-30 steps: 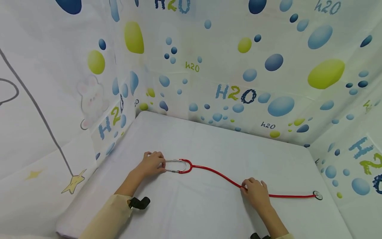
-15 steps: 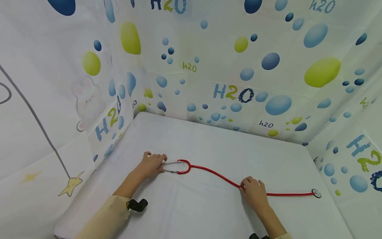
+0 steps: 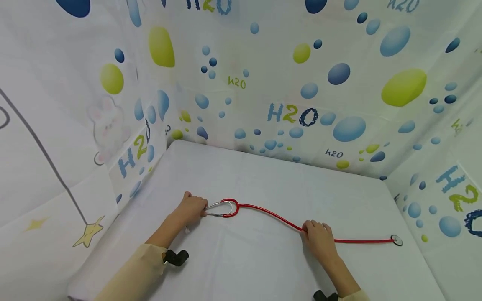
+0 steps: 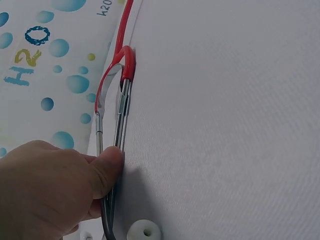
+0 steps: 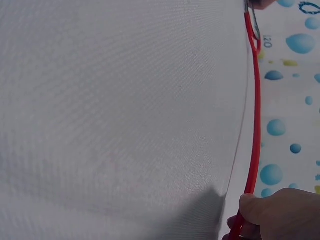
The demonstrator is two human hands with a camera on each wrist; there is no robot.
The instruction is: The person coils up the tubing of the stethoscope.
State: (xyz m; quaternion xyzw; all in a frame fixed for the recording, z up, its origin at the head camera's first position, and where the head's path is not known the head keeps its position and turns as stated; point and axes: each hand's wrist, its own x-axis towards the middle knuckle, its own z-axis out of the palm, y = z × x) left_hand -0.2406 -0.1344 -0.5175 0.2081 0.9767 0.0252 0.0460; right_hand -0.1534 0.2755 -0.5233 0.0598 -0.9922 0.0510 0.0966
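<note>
A red stethoscope [image 3: 269, 213] stretches across the white table. My left hand [image 3: 191, 210] grips its two metal ear tubes [image 4: 120, 125], drawn close together, with the thumb across them in the left wrist view. One white eartip [image 4: 144, 231] shows below that hand. Farther right, my right hand [image 3: 319, 240] pinches the red tubing [image 5: 256, 125] between thumb and fingers. Beyond it the tubing runs on to the round chest piece [image 3: 396, 240], which lies near the table's right side.
The white-covered table [image 3: 248, 267] meets a patterned curtain [image 3: 256, 92] with blue and green drops at the back and sides. Black wrist mounts [image 3: 176, 257] sit on both sleeves.
The ear tubes have come closer together in my left hand, and an eartip now shows beneath it. My right hand keeps its hold on the tubing. The head view has shifted slightly.
</note>
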